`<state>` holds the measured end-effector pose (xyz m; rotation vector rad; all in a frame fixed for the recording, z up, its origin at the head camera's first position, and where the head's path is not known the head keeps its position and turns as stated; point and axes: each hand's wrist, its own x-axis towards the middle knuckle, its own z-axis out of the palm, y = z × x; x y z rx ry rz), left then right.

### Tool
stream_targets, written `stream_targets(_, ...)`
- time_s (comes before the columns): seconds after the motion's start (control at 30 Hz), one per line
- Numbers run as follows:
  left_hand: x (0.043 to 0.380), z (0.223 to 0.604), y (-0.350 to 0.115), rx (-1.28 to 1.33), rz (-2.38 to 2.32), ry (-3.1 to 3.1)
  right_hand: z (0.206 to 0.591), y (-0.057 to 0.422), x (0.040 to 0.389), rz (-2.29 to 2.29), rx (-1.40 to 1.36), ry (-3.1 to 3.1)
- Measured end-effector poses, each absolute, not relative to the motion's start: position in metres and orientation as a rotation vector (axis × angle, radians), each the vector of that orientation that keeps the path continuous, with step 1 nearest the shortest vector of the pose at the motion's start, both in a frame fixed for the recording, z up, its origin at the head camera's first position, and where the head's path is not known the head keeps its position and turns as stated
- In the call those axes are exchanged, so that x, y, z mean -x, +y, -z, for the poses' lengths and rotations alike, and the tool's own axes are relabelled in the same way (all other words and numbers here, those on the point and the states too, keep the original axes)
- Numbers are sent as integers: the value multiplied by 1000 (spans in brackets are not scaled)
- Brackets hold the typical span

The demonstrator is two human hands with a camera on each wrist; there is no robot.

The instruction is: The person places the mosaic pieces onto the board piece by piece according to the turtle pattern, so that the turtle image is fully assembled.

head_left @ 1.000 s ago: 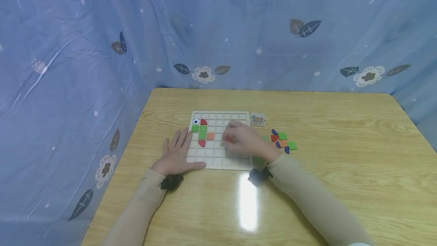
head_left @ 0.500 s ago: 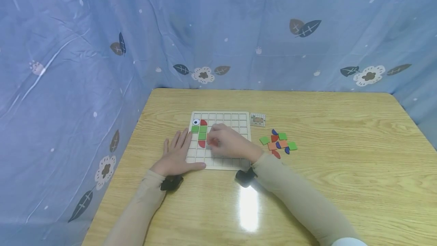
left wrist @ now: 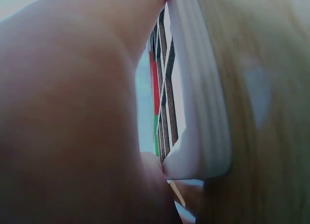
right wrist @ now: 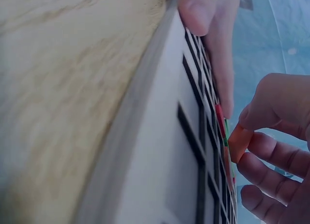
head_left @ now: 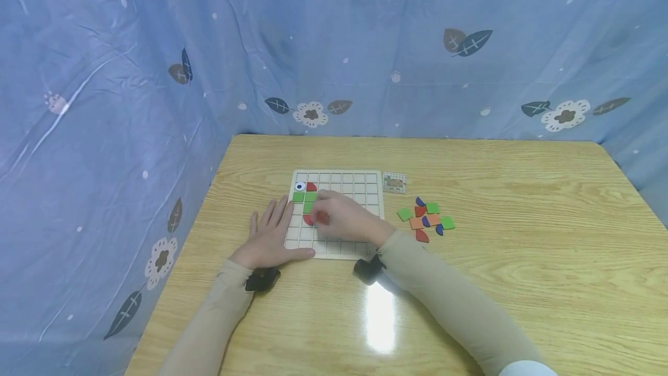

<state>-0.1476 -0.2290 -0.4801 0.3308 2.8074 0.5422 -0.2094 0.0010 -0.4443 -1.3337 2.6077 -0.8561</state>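
A white gridded board [head_left: 355, 248] lies on the table, bearing a round eye tile [head_left: 300, 187], green square tiles [head_left: 298, 196] and red quarter-round tiles [head_left: 311, 187] near its left side. My left hand [head_left: 267, 242] rests with fingers spread along the board's left edge, thumb on its front left corner. Over the placed tiles, my right hand [head_left: 347, 218] pinches an orange tile [right wrist: 240, 141] between thumb and fingers, just above the board. That hand hides part of the middle of the grid in the head view.
To the right of the board lie loose tiles: green squares [head_left: 432, 208], orange squares [head_left: 416, 223], red quarter-rounds [head_left: 422, 235] and small blue pieces [head_left: 420, 201]. A picture card [head_left: 394, 183] lies by the board's back right corner. A blue patterned curtain [head_left: 396, 57] stands behind the table.
My right hand has moved left across the board with the pinched tile, slowing near the red and green tiles. The loose pile has come into fuller view. My left hand has stayed put.
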Motion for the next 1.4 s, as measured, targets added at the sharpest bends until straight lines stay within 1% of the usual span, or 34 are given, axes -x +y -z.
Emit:
stream_targets(0.23, 147, 473, -226, -347, -562, 2809, 447, -1, 210, 794, 1328, 2634)
stream_targets(0.57, 147, 475, -226, -324, -542, 2815, 449, -2, 209, 739, 1283, 2663)
stream_targets(1.2, 144, 468, -223, -306, -531, 2801, 454, 0, 209, 710, 1406, 2690)
stream_targets(1.4, 144, 468, -223, -315, -509, 2808, 452, 8, 208, 749, 1367, 2704)
